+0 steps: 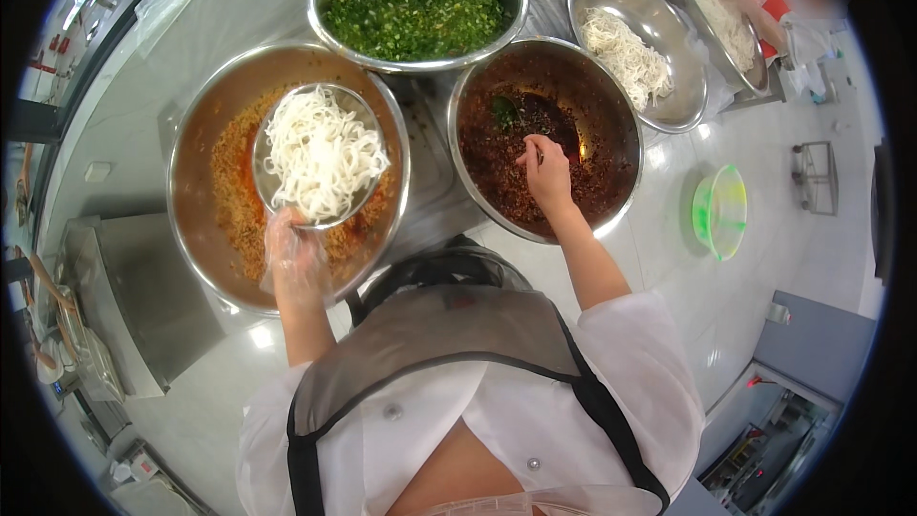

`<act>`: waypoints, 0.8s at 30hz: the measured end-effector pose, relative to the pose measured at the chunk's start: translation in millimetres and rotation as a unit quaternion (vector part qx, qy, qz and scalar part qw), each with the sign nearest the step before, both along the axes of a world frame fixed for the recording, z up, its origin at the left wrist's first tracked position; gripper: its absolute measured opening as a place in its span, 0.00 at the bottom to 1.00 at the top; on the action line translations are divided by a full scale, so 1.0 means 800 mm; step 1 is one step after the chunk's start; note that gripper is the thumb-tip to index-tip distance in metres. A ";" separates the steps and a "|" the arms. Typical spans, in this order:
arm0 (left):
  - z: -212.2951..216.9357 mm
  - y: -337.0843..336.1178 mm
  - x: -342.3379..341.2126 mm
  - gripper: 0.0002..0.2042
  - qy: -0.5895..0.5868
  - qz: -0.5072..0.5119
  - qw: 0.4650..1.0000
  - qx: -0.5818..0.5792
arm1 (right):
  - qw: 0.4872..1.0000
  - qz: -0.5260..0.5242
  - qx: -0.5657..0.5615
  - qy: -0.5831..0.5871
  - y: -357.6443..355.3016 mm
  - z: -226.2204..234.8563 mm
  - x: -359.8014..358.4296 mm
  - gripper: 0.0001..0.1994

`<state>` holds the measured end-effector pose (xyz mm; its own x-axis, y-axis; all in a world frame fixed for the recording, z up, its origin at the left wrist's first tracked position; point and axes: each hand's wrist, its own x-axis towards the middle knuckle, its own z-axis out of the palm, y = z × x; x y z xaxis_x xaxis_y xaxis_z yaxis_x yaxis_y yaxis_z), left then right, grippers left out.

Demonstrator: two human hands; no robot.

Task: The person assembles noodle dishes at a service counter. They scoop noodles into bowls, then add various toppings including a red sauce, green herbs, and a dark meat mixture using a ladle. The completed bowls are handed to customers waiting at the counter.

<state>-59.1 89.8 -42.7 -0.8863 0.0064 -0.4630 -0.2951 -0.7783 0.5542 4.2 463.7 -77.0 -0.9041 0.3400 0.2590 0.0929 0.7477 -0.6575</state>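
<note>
My left hand (296,253), in a clear plastic glove, grips the near edge of a small metal bowl (357,208). White noodles (320,153) fill that bowl, which is held over a large metal bowl (199,139) containing an orange-brown crumbly mixture (234,162). On the other side, my right hand (546,175) reaches into a second large metal bowl (616,124) of dark red-brown oily sauce (492,158). Its fingers are curled together; whatever lies between them, if anything, is hidden. A small dark green clump (503,112) rests in the sauce beyond my fingertips.
A metal bowl (420,66) of chopped greens (415,0) stands at the far middle. Pale noodles (626,53) lie in an oval metal bowl (683,100) at far right, near a tray (702,0) of more noodles. A green-tinted basin (720,213) stands at right.
</note>
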 end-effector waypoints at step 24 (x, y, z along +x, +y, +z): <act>0.006 0.034 0.009 0.23 -0.010 0.013 1.000 0.004 | 0.860 -0.135 -0.477 0.124 0.032 0.122 0.042 0.10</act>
<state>-52.1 116.6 -38.1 -0.8764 -0.0124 -0.4815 -0.2860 -0.7909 0.5410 38.1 489.0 20.8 -0.7161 0.6933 -0.0813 -0.0520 -0.1691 -0.9842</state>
